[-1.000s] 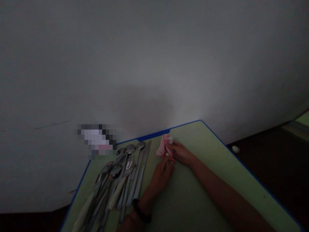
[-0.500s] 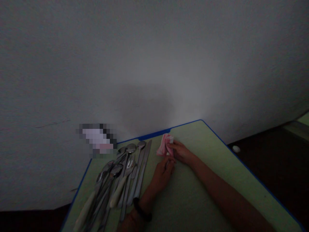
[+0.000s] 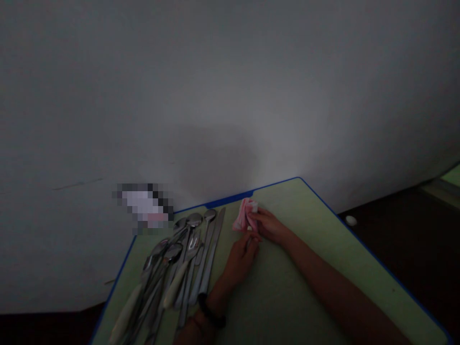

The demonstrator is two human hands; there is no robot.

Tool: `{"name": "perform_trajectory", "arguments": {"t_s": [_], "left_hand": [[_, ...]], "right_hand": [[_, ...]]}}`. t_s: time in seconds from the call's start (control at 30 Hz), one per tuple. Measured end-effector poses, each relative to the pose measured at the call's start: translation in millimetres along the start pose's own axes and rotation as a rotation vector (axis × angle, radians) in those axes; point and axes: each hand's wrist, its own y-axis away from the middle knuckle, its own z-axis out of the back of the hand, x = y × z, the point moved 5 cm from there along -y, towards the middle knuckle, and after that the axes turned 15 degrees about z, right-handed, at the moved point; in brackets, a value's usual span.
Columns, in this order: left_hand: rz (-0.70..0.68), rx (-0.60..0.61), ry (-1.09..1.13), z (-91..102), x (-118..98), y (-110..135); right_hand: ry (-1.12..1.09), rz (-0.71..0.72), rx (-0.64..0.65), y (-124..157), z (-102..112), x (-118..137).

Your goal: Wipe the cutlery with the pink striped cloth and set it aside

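My right hand (image 3: pixel 271 226) is closed on a folded pink-and-white cloth (image 3: pixel 245 215), its fingers pressed against the right side. Just below, my left hand (image 3: pixel 242 254) is curled shut, with its fingertips close under the cloth. A small pale bit shows between the left fingers and the cloth, but what it belongs to is hidden. Left of my hands lies a spread of metal cutlery: a table knife (image 3: pixel 213 249), a long spoon (image 3: pixel 205 244), a fork with a cream handle (image 3: pixel 179 275) and several more spoons and forks, partly overlapping.
The cutlery lies on a pale green table (image 3: pixel 302 206) with a blue edge, set against a grey wall (image 3: pixel 230 86). A blurred-out phone-like object (image 3: pixel 143 206) stands at the table's back left corner. A small white object (image 3: pixel 351 221) lies on the dark floor at the right.
Almost nothing differs. The cloth's folds have shifted slightly in my right hand, while both hands and the cutlery keep their places.
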Motion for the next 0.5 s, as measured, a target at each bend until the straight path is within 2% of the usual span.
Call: {"name": "perform_trajectory", "arguments": {"t_s": [0.5], "left_hand": [[-0.006,-0.014,-0.036,1.3,-2.8,0.2]], "right_hand": [[0.012,-0.004,-0.007,-0.6,1.4,-1.5]]}}
